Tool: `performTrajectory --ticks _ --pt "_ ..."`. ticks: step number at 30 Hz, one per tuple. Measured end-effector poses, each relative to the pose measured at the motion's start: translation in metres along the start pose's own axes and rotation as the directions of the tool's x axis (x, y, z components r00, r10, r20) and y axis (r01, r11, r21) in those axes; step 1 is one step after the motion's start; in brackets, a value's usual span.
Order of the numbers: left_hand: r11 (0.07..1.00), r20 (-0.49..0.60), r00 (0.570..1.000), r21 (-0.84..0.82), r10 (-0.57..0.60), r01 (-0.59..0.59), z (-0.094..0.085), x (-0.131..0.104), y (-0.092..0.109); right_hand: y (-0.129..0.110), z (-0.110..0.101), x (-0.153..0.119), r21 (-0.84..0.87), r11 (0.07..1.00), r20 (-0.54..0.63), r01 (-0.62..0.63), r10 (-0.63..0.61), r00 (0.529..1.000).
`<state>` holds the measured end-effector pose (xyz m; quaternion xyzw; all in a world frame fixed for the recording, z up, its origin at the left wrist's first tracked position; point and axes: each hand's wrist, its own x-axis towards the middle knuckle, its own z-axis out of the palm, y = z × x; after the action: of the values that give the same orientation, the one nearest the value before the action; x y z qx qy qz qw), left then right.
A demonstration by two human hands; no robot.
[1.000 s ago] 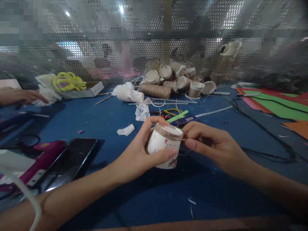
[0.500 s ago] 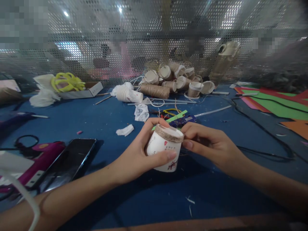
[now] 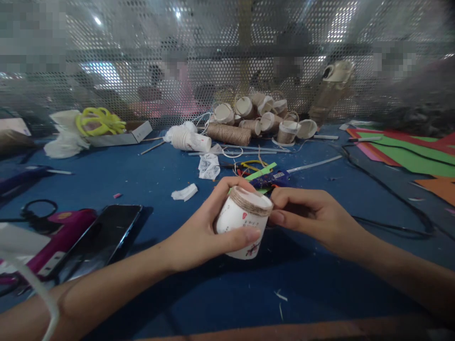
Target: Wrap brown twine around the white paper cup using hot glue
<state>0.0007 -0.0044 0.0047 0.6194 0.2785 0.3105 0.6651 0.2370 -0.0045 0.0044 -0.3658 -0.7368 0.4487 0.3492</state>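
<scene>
My left hand [image 3: 208,232] is wrapped around a white paper cup [image 3: 241,225] with small printed writing and a dark red floral print. Its thumb lies across the front, with the fingers behind. The cup tilts slightly above the table. Brown twine [image 3: 250,204] is wound in several turns just under the cup's rim. At the right side of that band, my right hand [image 3: 309,213] pinches the twine between thumb and forefinger; the strand inside the pinch is mostly hidden. Behind the cup lies a blue glue gun [image 3: 272,179] with a clear glue stick in it.
Twine-wrapped cups [image 3: 270,122] are heaped at the back beside a twine roll [image 3: 228,134] and stacked paper cups [image 3: 191,141]. A phone [image 3: 103,237] and magenta tool [image 3: 67,237] lie left. Coloured sheets [image 3: 408,151] and a black cable [image 3: 384,189] are right.
The cup has tipped a little further and its base has dropped slightly toward me. Both hands keep their hold, with my right hand still at the twine band.
</scene>
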Motion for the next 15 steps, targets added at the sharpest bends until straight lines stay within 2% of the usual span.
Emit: performTrajectory --ticks 8,12,15 --pt "0.999 -0.033 0.999 0.03 0.028 -0.027 -0.0009 0.0006 -0.0021 0.0001 0.0038 0.0016 0.008 1.0 -0.04 -0.01 0.011 0.999" --pt "0.999 -0.047 0.999 0.032 -0.006 0.007 0.0015 -0.0007 -0.0027 -0.001 0.0043 0.0017 -0.026 1.0 -0.061 0.008 -0.009 0.998" --pt "0.999 -0.135 0.991 0.05 -0.013 0.02 0.0046 -0.0014 -0.0016 -0.0007 0.004 0.0021 -0.049 0.999 -0.067 0.013 -0.016 0.998"
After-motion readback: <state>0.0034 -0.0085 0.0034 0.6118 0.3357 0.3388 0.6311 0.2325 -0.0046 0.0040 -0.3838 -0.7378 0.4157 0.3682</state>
